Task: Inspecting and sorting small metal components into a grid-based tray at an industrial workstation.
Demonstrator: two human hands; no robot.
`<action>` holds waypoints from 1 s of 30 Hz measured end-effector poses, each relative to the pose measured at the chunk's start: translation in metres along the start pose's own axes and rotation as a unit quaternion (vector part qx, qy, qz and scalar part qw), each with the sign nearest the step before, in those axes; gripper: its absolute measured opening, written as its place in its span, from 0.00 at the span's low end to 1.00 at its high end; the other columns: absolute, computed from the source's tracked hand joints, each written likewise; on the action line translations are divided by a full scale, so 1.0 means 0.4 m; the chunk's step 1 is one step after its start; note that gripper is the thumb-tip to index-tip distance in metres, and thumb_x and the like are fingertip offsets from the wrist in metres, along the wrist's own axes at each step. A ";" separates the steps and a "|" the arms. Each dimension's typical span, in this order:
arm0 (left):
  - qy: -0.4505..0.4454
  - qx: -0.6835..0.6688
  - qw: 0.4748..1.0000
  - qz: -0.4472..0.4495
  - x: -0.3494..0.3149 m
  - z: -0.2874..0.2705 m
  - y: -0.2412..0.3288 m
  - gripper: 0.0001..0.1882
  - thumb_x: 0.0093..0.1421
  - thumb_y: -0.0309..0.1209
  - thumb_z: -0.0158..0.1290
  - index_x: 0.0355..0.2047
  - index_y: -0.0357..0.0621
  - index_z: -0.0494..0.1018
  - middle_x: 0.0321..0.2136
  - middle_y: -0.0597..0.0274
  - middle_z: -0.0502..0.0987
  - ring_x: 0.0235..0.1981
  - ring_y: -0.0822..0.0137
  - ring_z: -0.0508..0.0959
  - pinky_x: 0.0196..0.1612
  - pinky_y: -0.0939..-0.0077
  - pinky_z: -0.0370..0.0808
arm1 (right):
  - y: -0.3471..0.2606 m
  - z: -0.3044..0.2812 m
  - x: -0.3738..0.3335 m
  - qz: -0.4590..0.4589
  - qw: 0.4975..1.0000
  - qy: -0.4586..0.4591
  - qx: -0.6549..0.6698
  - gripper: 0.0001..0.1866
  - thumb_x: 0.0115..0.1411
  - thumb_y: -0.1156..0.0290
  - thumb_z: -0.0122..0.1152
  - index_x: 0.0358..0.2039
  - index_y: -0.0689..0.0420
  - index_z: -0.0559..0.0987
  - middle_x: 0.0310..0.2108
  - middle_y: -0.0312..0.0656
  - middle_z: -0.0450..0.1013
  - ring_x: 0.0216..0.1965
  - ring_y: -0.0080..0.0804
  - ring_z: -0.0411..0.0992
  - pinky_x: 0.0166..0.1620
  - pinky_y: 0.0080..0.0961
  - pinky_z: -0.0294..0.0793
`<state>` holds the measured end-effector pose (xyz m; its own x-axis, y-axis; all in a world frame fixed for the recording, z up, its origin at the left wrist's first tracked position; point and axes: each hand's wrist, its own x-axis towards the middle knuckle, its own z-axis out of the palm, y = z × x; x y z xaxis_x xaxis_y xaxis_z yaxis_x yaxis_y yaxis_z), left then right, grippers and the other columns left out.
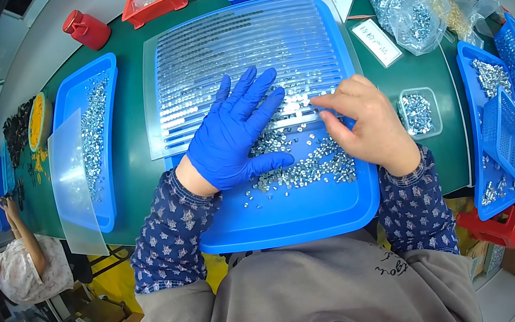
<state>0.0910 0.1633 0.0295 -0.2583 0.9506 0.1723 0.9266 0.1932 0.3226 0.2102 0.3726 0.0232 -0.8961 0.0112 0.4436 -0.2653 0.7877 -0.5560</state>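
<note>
My left hand [233, 134], in a blue glove, lies with fingers spread over the lower rows of a clear grooved plate [239, 42]. Small shiny metal parts line many of the plate's grooves. The plate rests across a large blue tray [281, 224], where loose metal parts [322, 167] are heaped below the plate's near edge. Bare and bent, my right hand [362, 121] is at the right end of the lower rows. Its thumb and index fingertip are apart, near small parts; nothing shows between them.
A blue tray [63, 101] of metal parts stands left, with a clear sheet [74, 183] leaning across it. To the right are a clear tub [418, 114], a white card [377, 43] and more blue trays [476, 126]. Other people sit at both sides.
</note>
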 end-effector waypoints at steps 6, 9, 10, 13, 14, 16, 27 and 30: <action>0.008 -0.006 1.000 -0.001 -0.001 0.004 -0.004 0.46 0.47 0.57 0.56 0.62 0.50 0.55 0.62 0.51 0.53 0.63 0.43 0.51 0.63 0.46 0.46 | -0.001 0.022 0.009 -0.021 0.998 0.009 -0.056 0.10 0.45 0.77 0.61 0.32 0.58 0.81 0.23 0.40 0.66 0.29 0.37 0.65 0.32 0.31 0.67; 0.007 -0.003 1.000 -0.004 -0.002 0.002 -0.004 0.46 0.47 0.58 0.55 0.62 0.50 0.56 0.62 0.51 0.53 0.63 0.43 0.51 0.63 0.46 0.46 | -0.002 0.017 0.006 -0.032 0.998 -0.008 -0.044 0.11 0.47 0.78 0.61 0.34 0.57 0.81 0.23 0.39 0.66 0.29 0.35 0.64 0.33 0.28 0.65; 0.007 -0.001 1.000 -0.006 -0.002 0.002 -0.004 0.46 0.47 0.58 0.55 0.62 0.50 0.56 0.62 0.51 0.53 0.63 0.43 0.51 0.63 0.46 0.46 | -0.002 0.015 0.006 -0.033 0.998 -0.009 -0.044 0.11 0.47 0.78 0.61 0.34 0.57 0.81 0.23 0.39 0.66 0.29 0.35 0.64 0.33 0.28 0.65; 0.007 0.000 1.000 -0.005 -0.002 0.004 -0.007 0.46 0.47 0.58 0.56 0.62 0.50 0.56 0.62 0.51 0.53 0.64 0.43 0.51 0.63 0.46 0.45 | -0.003 0.014 0.006 -0.037 0.998 -0.011 -0.047 0.11 0.46 0.78 0.61 0.33 0.56 0.81 0.24 0.39 0.66 0.29 0.35 0.64 0.33 0.28 0.65; 0.007 -0.001 1.000 -0.005 -0.001 0.004 -0.006 0.46 0.47 0.58 0.56 0.62 0.50 0.56 0.62 0.51 0.53 0.64 0.43 0.51 0.63 0.46 0.45 | -0.003 0.015 0.005 -0.035 0.999 -0.007 -0.036 0.11 0.46 0.78 0.61 0.33 0.56 0.81 0.23 0.39 0.66 0.29 0.35 0.65 0.33 0.28 0.65; 0.010 -0.004 1.000 -0.005 -0.001 0.000 -0.004 0.46 0.47 0.58 0.56 0.61 0.50 0.56 0.62 0.50 0.53 0.64 0.43 0.51 0.63 0.46 0.45 | -0.002 0.016 0.005 -0.033 0.999 -0.004 -0.025 0.11 0.45 0.78 0.62 0.32 0.56 0.81 0.23 0.39 0.66 0.29 0.34 0.65 0.33 0.28 0.65; 0.010 -0.003 1.000 0.000 -0.003 0.003 -0.003 0.46 0.47 0.57 0.56 0.61 0.48 0.55 0.63 0.50 0.53 0.63 0.43 0.52 0.62 0.45 0.45 | -0.011 -0.001 0.002 -0.065 0.997 -0.031 -0.026 0.09 0.44 0.78 0.63 0.30 0.58 0.81 0.21 0.37 0.67 0.29 0.34 0.65 0.33 0.28 0.66; 0.009 -0.004 1.000 0.002 -0.004 0.004 -0.004 0.46 0.47 0.57 0.56 0.61 0.47 0.55 0.63 0.50 0.53 0.63 0.43 0.52 0.62 0.45 0.45 | -0.012 -0.002 0.000 -0.060 0.997 -0.039 -0.030 0.10 0.44 0.77 0.63 0.31 0.58 0.81 0.22 0.38 0.67 0.29 0.34 0.65 0.34 0.29 0.66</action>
<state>0.0905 0.1617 0.0272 -0.2596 0.9468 0.1900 0.9254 0.1877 0.3292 0.2119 0.3693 0.0263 -0.8844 -0.1312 0.4479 -0.3526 0.8165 -0.4572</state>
